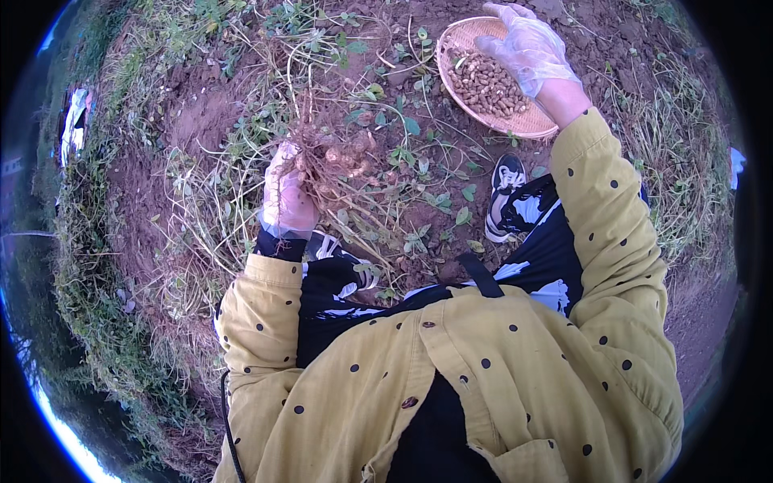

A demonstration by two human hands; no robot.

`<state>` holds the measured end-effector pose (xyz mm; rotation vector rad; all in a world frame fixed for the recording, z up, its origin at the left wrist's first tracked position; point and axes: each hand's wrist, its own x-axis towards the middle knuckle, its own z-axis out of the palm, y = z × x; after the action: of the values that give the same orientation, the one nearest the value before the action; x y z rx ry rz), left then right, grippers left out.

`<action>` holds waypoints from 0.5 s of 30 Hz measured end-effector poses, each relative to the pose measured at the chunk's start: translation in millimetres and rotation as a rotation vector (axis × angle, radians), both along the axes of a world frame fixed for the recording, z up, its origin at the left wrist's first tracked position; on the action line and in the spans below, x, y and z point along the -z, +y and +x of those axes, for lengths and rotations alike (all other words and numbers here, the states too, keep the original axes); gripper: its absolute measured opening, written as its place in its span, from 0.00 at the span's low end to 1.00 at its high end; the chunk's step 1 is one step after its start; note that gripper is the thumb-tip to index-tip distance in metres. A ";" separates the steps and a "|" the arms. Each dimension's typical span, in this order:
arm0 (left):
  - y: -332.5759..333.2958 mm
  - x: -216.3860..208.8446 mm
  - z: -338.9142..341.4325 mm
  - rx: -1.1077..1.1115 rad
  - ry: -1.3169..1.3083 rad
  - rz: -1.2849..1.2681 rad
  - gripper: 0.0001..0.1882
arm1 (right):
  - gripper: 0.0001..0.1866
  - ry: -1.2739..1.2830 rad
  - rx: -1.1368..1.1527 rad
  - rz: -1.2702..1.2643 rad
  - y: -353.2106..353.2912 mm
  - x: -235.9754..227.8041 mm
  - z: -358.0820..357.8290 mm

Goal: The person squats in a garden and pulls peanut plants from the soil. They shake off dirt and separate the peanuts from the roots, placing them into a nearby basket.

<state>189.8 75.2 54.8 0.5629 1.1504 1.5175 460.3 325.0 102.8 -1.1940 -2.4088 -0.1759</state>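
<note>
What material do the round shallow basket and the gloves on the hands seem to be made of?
The round shallow tan basket looks woven from bamboo or straw strips: fine ribbed weave, matte. The thin clear gloves on the right hand and left hand seem to be disposable plastic film: translucent, wrinkled, slightly shiny.

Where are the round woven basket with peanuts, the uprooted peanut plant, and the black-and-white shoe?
Round woven basket (533,122): head view, on its bare lower rim.
Uprooted peanut plant (338,157): head view, on its root clump with pods.
Black-and-white shoe (506,189): head view, on its upper.
</note>
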 end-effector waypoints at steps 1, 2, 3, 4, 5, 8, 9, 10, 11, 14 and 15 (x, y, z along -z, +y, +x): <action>3.3 -5.8 -0.7 0.030 -0.002 -0.049 0.15 | 0.16 0.097 -0.081 -0.110 -3.7 4.0 -0.8; 5.2 -8.3 4.4 -0.014 -0.170 -0.095 0.16 | 0.18 0.195 -0.162 -0.220 -9.1 8.8 -5.8; 4.8 -3.2 1.2 -0.016 -0.165 -0.096 0.17 | 0.20 0.296 -0.248 -0.328 -15.3 9.1 -13.0; 3.7 6.4 -4.2 -0.013 -0.162 -0.101 0.17 | 0.22 0.324 -0.293 -0.601 -24.9 4.3 -20.7; 3.1 14.0 -7.8 -0.010 -0.159 -0.105 0.18 | 0.25 0.351 -0.336 -0.875 -37.2 -1.4 -29.8; 0.4 8.9 -2.1 0.055 -0.251 -0.060 0.20 | 0.31 0.290 -0.358 -1.284 -75.0 -13.1 -52.3; -0.5 10.3 -3.2 0.069 -0.238 -0.065 0.21 | 0.30 0.269 -0.374 -1.341 -84.7 -16.6 -56.8; 3.3 5.3 7.5 -0.041 -0.250 -0.063 0.17 | 0.35 0.293 -0.373 -1.320 -94.1 -11.2 -58.9; 8.1 -0.5 13.8 -0.044 -0.246 -0.096 0.17 | 0.39 0.398 -0.445 -1.430 -99.8 -2.3 -59.6; 9.8 -1.4 17.9 0.017 -0.334 -0.074 0.17 | 0.36 0.428 -0.572 -1.379 -114.5 1.1 -65.7; 11.6 -4.3 20.7 0.043 -0.341 -0.091 0.18 | 0.34 0.454 -0.606 -1.315 -118.7 5.3 -67.3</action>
<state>210.4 86.7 59.1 0.2520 0.9307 1.4498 392.9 206.3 97.5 -0.6484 -2.1984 1.8429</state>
